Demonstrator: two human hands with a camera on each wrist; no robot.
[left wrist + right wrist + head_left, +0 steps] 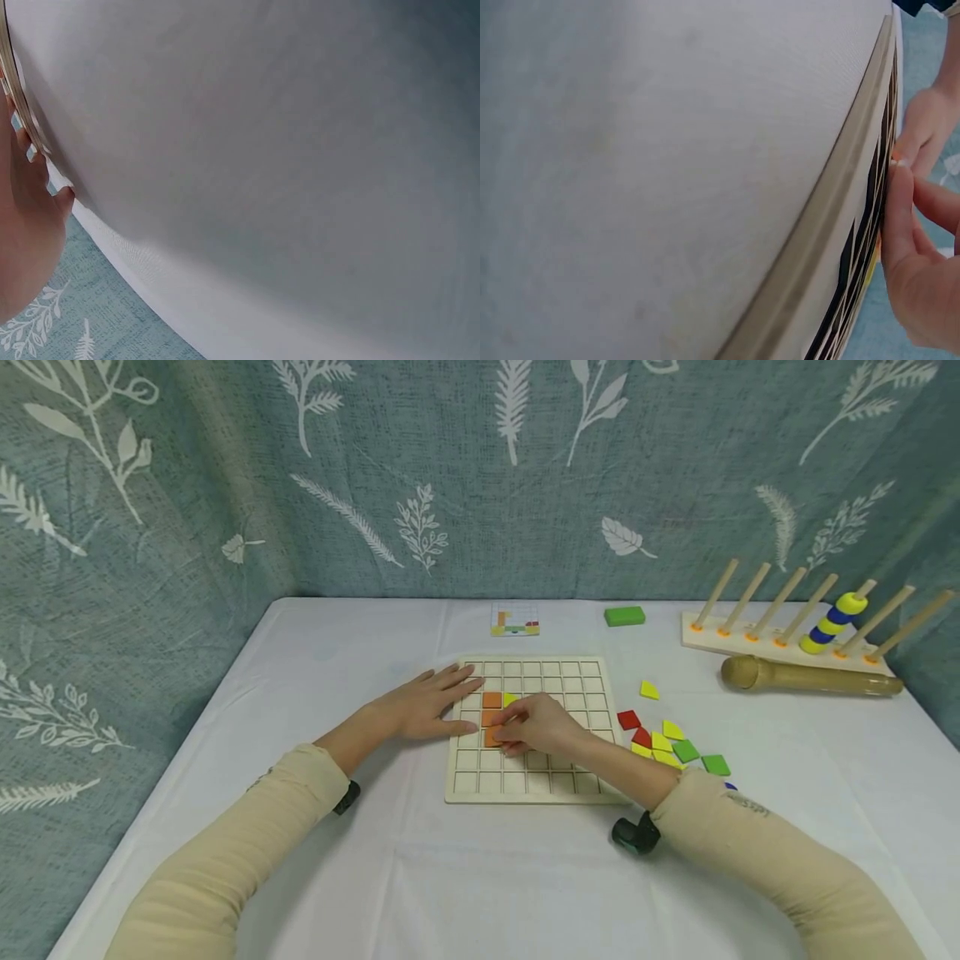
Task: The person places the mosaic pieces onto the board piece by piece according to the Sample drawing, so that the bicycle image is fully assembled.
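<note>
Head view: on the white-clothed desk (420, 877) lies the wooden grid board (592, 670). My left hand (429, 707) rests, fingers extended, across its left edge; my right hand (546, 727), fingertips together, seems to pinch the partly hidden lowest orange square tile (491, 739), on the board, near a yellow tile (510, 700).

A gridded wooden board (463, 787) lies on the white-covered bench (465, 885). The left hand (429, 706) rests flat across its left edge. The right hand (543, 725) pinches the nearest orange tile (491, 738) in a column of three; a yellow tile (510, 699) sits right of the farthest. Loose tiles (686, 751) in red, yellow and green lie right of the board. Beyond it are a card (515, 620) and a green block (625, 616); far right, a peg rack (705, 632) stands behind a wooden stick (817, 677).
</note>
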